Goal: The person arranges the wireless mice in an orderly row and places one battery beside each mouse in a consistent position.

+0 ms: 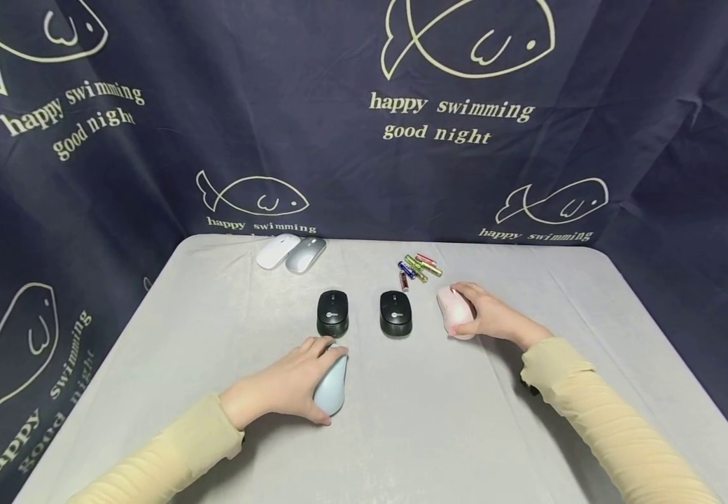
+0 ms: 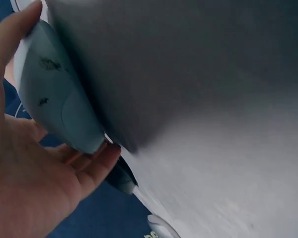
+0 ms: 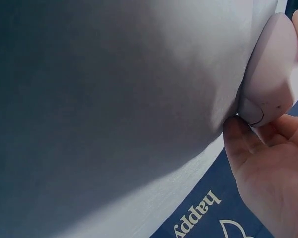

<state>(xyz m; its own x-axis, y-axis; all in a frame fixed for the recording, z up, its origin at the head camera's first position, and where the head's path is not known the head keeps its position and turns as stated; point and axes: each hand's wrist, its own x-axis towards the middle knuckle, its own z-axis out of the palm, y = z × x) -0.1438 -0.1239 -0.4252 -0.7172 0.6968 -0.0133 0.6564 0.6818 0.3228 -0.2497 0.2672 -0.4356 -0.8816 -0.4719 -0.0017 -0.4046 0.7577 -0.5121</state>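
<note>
While the left hand [image 1: 295, 378] grips the blue mouse [image 1: 332, 390] by its near and far ends, just nearer than the left black mouse [image 1: 332, 313], the right hand [image 1: 493, 315] likewise grips the pink mouse [image 1: 454, 313], right of the right black mouse [image 1: 396, 313]. End-to-end holds probably steady these rounded bodies; batteries [image 1: 414, 264] lie farther off.

Left hand [image 1: 291, 381]: left black mouse [image 1: 331, 305] stands just ahead, blocking a straight forward push.
Middle lane: narrow gap between that mouse and the right black mouse [image 1: 395, 304].
Right hand [image 1: 495, 318]: batteries [image 1: 414, 263] obstruct ahead-left; open worktop [image 1: 591, 315] to its right.
Far edge: curtain [image 1: 351, 161] behind; wide gap between grey mouse [image 1: 306, 255] and batteries.
</note>
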